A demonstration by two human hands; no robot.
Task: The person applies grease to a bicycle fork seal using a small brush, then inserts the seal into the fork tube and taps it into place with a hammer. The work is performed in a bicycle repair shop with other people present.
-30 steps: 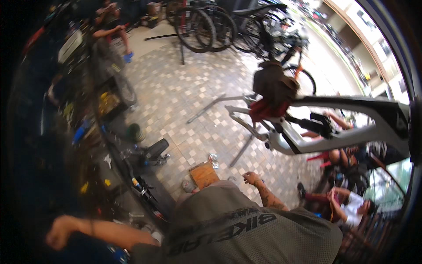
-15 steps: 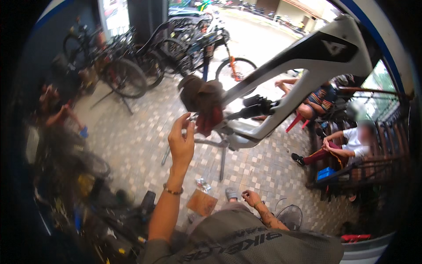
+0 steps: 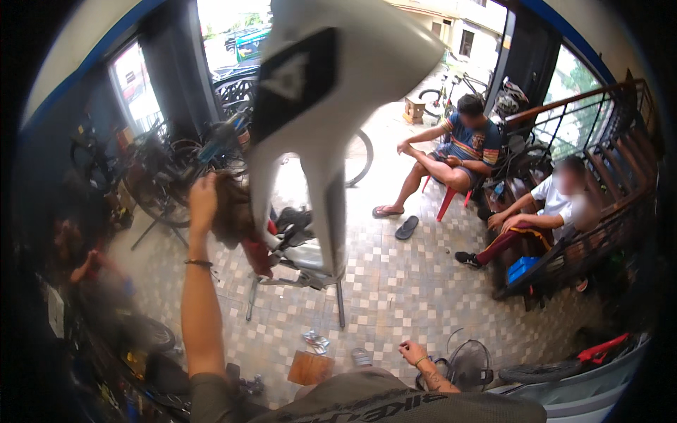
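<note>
A white-and-black bicycle frame [image 3: 326, 190] hangs tilted in front of me on a stand, with a black rear shock [image 3: 290, 225] inside it. A brown cloth [image 3: 231, 211] is bunched at the frame's left side, above a red cloth [image 3: 258, 258]. My left hand [image 3: 203, 201] reaches up to the brown cloth, its fingers closed on the cloth's left edge. Low and near my body is my right hand [image 3: 412, 352], its fingers curled together. Whatever its fingertips may pinch is too small to make out.
A person [image 3: 465, 148] sits on a red stool [image 3: 446, 203]; another [image 3: 553, 211] sits by the dark railing at right. Bicycles [image 3: 166, 176] crowd the left. A brown board [image 3: 310, 368] and a fan [image 3: 470, 366] are on the tiled floor [image 3: 381, 282].
My view has turned, and the bicycle frame now stands more upright and further left. My left hand has moved from beside the cloths onto the brown cloth. My right hand stays low.
</note>
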